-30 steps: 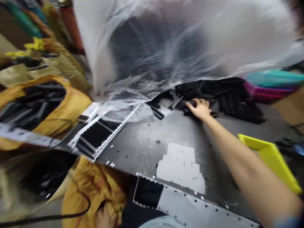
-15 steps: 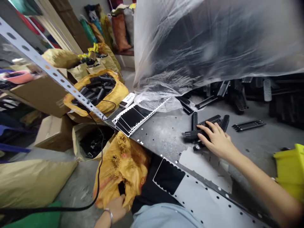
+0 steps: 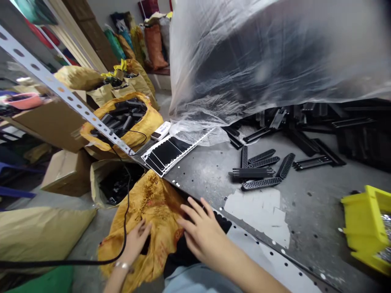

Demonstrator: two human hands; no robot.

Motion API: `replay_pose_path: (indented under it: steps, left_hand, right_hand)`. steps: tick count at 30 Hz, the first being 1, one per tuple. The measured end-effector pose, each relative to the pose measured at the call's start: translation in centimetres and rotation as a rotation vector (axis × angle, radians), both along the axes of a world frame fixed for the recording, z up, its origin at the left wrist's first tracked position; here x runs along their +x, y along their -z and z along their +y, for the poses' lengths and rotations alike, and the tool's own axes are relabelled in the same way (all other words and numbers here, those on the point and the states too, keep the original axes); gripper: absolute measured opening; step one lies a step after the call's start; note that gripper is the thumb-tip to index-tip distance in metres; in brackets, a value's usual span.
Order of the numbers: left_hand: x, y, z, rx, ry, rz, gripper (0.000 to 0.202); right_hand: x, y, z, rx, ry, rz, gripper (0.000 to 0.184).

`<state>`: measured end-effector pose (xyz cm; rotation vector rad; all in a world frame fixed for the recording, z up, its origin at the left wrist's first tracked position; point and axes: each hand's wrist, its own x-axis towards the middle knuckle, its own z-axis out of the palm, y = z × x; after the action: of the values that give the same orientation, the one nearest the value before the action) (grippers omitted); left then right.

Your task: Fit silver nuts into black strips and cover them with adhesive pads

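The cluttered workroom has stuffed sacks and cardboard boxes stacked from nine to eleven o'clock. A large, cloudy, translucent plastic sheet (image 3: 275, 57) hangs across one o'clock. Beneath it, a scuffed dark grey tabletop (image 3: 210, 171) stretches from the centre toward four o'clock, and a loose pile of black plastic parts (image 3: 299, 138) lies at its back, toward three o'clock.

The crumpled yellow-orange woven sack (image 3: 161, 244) sits at seven o'clock, just beside the tabletop's near edge, in front of the person. Near ten o'clock, an open yellow sack (image 3: 155, 118) is heaped with black pieces. A bright yellow plastic bin (image 3: 363, 228) stands on the tabletop at four o'clock.

The person's right hand (image 3: 203, 236) reaches in at six o'clock over the crumpled sack's right side, its fingers spread wide; whether they touch the cloth cannot be told. The left hand (image 3: 134, 240), at seven o'clock, is at the sack's left side with its fingers bent; whether they pinch the cloth cannot be told.

A white-edged sheet of black panels (image 3: 168, 152) lies at nine o'clock, while several slim black perforated strips (image 3: 259, 184) cluster at three. A silvery bracelet (image 3: 123, 265) circles the left wrist.
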<state>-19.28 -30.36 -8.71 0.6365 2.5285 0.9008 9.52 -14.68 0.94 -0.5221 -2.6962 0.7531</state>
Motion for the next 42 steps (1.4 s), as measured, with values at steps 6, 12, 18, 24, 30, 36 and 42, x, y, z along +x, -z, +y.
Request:
replay_pose_path:
  steps: [6,12,18,24,30,36,42]
  left_hand:
    - [2.1,2.2,8.2,0.321,-0.126,-0.123,0.065]
    - [9.2,-2.3,9.3,0.526,0.074,-0.130,0.042]
    - [13.3,-6.0,6.4,0.140,0.550,-0.229,0.060]
    - [11.3,-10.3,4.4,0.044,0.866,-0.201,0.042]
    - [3.5,-6.0,8.7,0.370,0.204,0.129,0.033]
    - [4.5,0.8,13.8,0.549,0.163,0.202,0.012]
    - [8.0,2.5,15.3,0.712,0.086,0.378,0.029]
  right_hand:
    - [0.8,2.1,-0.9,-0.132,-0.035,-0.014,0.032]
    - [-4.3,0.0,3.6,-0.093,0.056,-0.109,0.024]
    - [-14.3,-0.9,8.0,-0.025,0.169,-0.206,0.041]
    - [-17.0,0.2,7.0,-0.020,0.111,-0.238,0.010]
    - [-14.2,0.0,11.9,-0.114,0.235,-0.211,0.019]
    - [-14.5,0.4,11.2,-0.205,0.238,-0.194,0.027]
    - [-14.8,0.8,11.5,-0.294,0.197,-0.150,0.016]
